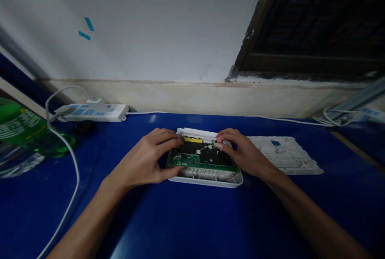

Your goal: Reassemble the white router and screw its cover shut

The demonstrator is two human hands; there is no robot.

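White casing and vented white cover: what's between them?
In the head view, the right hand lies between the white casing and the vented white cover, reaching over the casing's edge.

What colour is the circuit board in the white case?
The circuit board is green and black, best in head view.

Left hand (pixel 144 156) and right hand (pixel 245 150) are hiding parts of the circuit board (pixel 204 158); green bottle (pixel 39 142) is running off the left edge, label (pixel 21 124) too small to read.

Glossy blue tabletop (pixel 192 227); matt white plastic casing (pixel 204 181); green circuit board (pixel 192 162).
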